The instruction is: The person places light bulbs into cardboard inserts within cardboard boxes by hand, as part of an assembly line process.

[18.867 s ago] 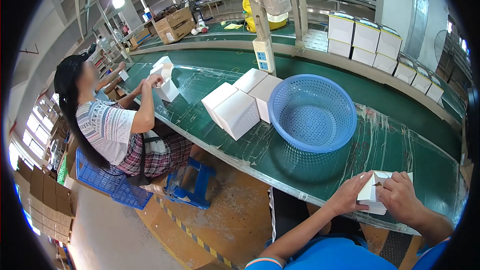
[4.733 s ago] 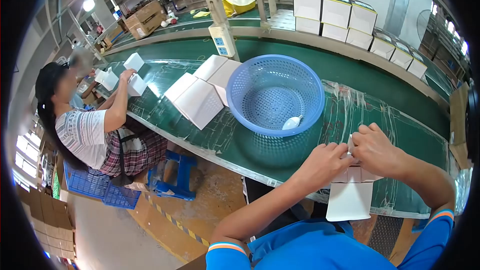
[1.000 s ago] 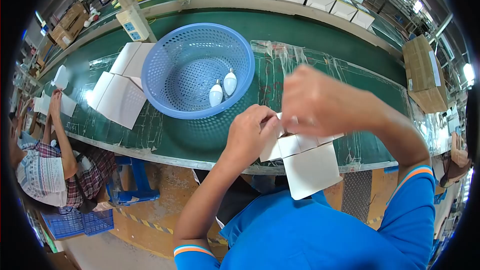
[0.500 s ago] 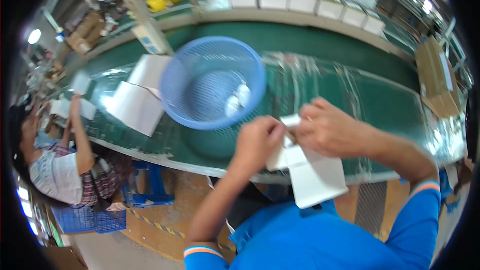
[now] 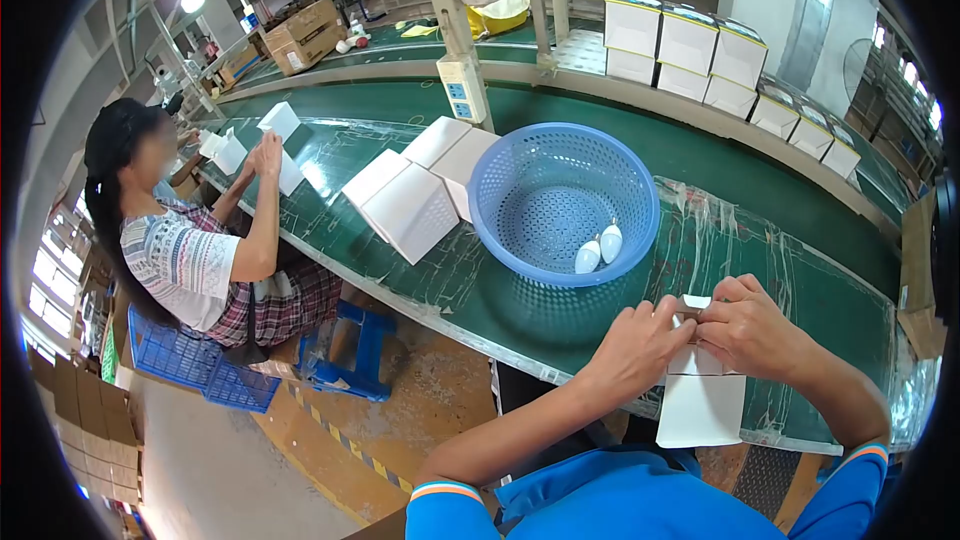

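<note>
My left hand (image 5: 640,342) and my right hand (image 5: 756,328) meet over the near edge of the table, both closed on a white cardboard box (image 5: 702,410). Its open flap hangs down toward my body, while a small tab shows between my fingertips. My hands hide most of the box's upper end. Just beyond them stands a blue plastic basket (image 5: 563,205). Inside it lie two white light bulbs (image 5: 599,247), leaning side by side.
White boxes (image 5: 410,210) sit left of the basket on the green table (image 5: 440,305). More white boxes (image 5: 685,45) line the back shelf. A co-worker (image 5: 210,230) sits at the left, handling white cartons. A brown carton (image 5: 918,275) stands at the far right.
The view has turned left, so the basket and boxes appear farther right, and more of the co-worker shows. Both my hands stay closed on the white box.
</note>
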{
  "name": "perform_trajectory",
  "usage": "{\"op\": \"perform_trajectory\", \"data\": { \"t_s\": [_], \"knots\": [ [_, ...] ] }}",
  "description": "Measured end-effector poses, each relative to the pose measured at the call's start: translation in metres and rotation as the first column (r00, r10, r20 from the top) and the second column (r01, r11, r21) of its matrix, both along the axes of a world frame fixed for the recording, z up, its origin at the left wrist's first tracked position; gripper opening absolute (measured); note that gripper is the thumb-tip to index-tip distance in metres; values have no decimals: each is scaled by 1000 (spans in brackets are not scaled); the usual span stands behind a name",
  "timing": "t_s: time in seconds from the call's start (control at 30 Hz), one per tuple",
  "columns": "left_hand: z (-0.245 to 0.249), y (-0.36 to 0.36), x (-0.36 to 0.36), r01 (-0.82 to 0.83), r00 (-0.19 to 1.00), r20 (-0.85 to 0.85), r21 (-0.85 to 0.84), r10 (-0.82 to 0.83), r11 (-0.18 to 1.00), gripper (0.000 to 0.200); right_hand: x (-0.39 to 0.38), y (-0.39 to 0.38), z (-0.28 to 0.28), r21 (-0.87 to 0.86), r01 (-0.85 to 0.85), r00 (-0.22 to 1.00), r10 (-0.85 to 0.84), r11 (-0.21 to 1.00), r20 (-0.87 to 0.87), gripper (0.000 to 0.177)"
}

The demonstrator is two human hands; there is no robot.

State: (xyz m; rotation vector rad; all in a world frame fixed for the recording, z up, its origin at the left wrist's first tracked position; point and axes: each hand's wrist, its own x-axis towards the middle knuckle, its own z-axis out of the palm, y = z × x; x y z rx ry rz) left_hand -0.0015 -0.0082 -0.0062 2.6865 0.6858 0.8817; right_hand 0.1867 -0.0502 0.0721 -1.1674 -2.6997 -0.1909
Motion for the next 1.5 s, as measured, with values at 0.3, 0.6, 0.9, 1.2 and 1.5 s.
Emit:
{"op": "perform_trajectory", "data": {
  "t_s": [0.3,0.6,0.9,1.2,1.5],
  "knots": [
    [-1,8,-9,146,989,-17,43,-146,988,25,-7,8,-3,16,87,995,-88,996,56,9],
    [-31,5,-9,79,962,269,-125,-43,989,26,-19,2,-3,41,115,978,-121,992,168,10],
    [-37,7,-13,126,926,373,-193,-46,973,27,-27,25,-2,-81,51,883,-7,995,469,8],
    [-63,16,-43,361,892,422,-452,-161,816,98,-26,32,-7,-119,66,901,-8,991,434,8],
    [-105,13,24,473,841,503,-501,-201,725,110,-21,30,-16,-53,-56,923,72,997,379,6]
  ]
}}
